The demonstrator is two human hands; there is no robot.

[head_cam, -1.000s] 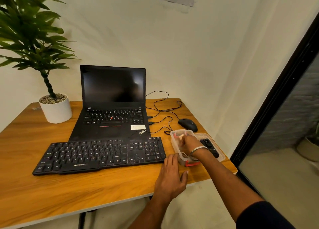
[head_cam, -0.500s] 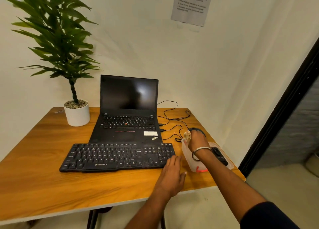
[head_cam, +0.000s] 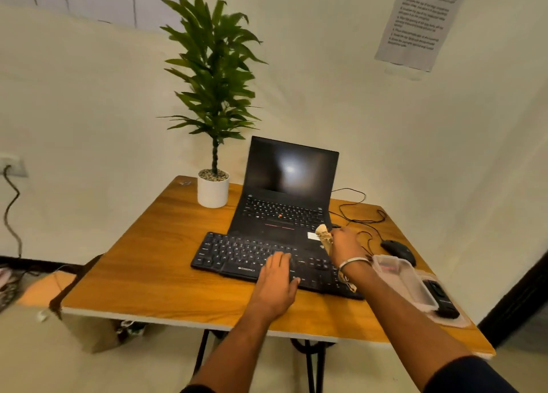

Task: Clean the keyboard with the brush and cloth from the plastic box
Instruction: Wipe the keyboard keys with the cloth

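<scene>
A black keyboard (head_cam: 237, 251) lies on the wooden table (head_cam: 154, 262) in front of a laptop. My left hand (head_cam: 277, 283) rests flat on the keyboard's front middle with straight fingers. My right hand (head_cam: 345, 246) hovers above the keyboard's right end and grips a pale beige brush (head_cam: 323, 235), whose tip sticks out to the upper left. The clear plastic box (head_cam: 406, 280) stands open at the table's right edge, right of my forearm. I cannot pick out a cloth.
An open black laptop (head_cam: 289, 197) stands behind the keyboard. A potted plant (head_cam: 213, 185) sits at the back left. A black mouse (head_cam: 398, 251) with tangled cables lies at the right, and a black device (head_cam: 440, 297) beside the box. A paper sheet (head_cam: 421, 22) hangs on the wall.
My right hand lifted the brush out of the plastic box and carried it left over the keyboard. My left hand moved from the table onto the keys. The view swung left.
</scene>
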